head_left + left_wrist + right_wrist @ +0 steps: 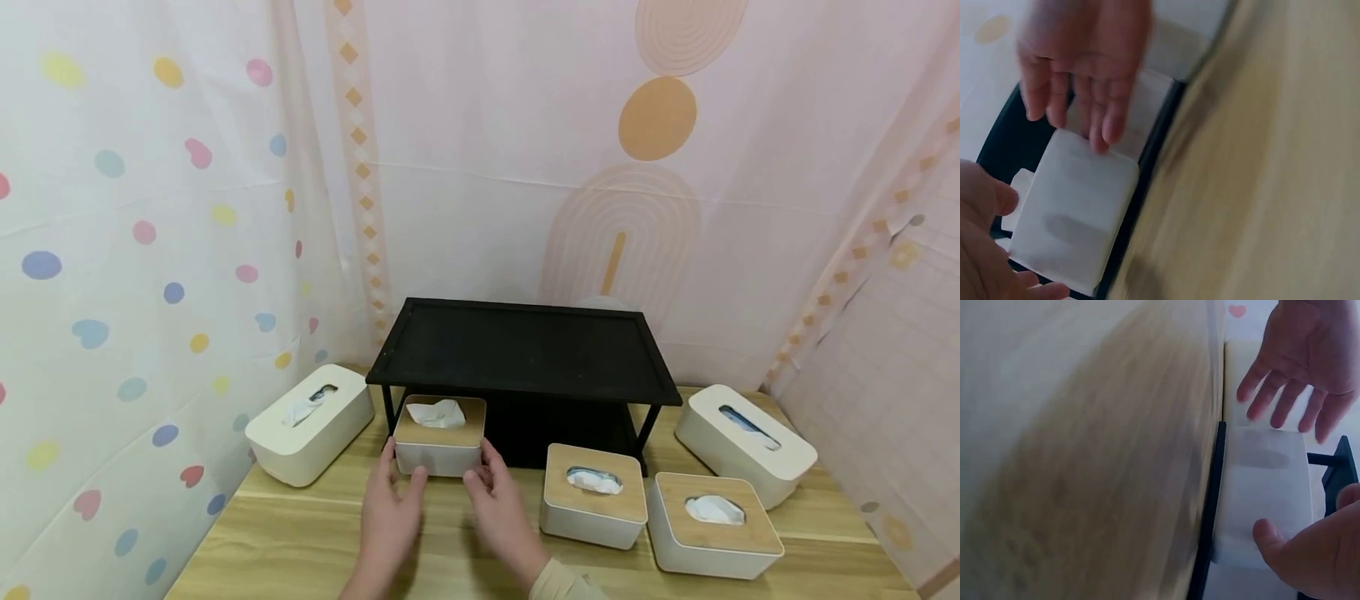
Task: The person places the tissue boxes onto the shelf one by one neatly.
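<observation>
A white tissue box [438,460] with a wooden lid and a tissue poking out sits at the left front of the black two-tier rack [525,350], on its lower tier. My left hand [392,512] is at the box's left end, fingers straight, thumb by the front face. Opposite it, my right hand [501,512] has its fingertips at the right end. In the right wrist view, the right thumb [1267,534] overlaps the white front face. The left wrist view has the right hand's extended fingers [1110,122] right at the box's edge.
Two more wood-lidded tissue boxes [592,517] [716,537] stand on the wooden table [292,542] at right front. A longer all-white tissue box [311,433] flanks the rack at left, another white one [742,442] at right. Patterned curtains [465,100] hang behind.
</observation>
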Action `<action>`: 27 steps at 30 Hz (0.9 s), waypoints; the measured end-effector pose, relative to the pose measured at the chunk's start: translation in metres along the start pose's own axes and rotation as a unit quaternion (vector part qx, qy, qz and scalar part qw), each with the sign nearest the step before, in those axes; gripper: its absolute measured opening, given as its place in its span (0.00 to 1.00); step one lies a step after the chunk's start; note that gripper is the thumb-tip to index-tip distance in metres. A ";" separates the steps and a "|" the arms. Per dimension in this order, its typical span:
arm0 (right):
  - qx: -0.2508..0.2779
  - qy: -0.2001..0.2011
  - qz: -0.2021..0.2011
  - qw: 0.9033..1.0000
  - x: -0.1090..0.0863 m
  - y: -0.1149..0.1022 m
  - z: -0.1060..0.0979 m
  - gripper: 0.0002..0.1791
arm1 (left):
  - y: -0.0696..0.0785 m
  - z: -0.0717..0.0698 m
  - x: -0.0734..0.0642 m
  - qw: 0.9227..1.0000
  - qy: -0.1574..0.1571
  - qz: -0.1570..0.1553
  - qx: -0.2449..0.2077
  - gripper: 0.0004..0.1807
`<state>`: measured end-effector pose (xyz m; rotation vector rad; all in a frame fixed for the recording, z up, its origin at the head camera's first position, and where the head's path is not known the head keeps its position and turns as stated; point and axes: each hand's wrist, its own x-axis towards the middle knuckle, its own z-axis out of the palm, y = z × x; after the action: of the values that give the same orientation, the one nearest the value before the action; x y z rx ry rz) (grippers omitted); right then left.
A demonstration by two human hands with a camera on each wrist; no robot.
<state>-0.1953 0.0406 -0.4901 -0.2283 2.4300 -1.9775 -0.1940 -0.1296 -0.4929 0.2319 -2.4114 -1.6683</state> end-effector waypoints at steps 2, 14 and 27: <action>-0.070 -0.001 -0.032 0.997 -0.001 0.001 -0.001 0.35 | -0.002 0.000 -0.002 0.992 0.019 0.051 0.114 0.40; -0.379 -0.012 -0.100 0.920 0.000 0.004 -0.005 0.48 | -0.006 -0.004 -0.001 0.933 0.025 0.119 0.339 0.45; -0.391 -0.029 -0.097 0.915 0.010 0.002 -0.008 0.50 | -0.013 -0.011 0.018 0.920 0.022 0.133 0.368 0.48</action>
<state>-0.2062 0.0477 -0.4898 -0.5243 3.1073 -0.8895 -0.2080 -0.1485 -0.4994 0.0368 -2.7675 -0.5852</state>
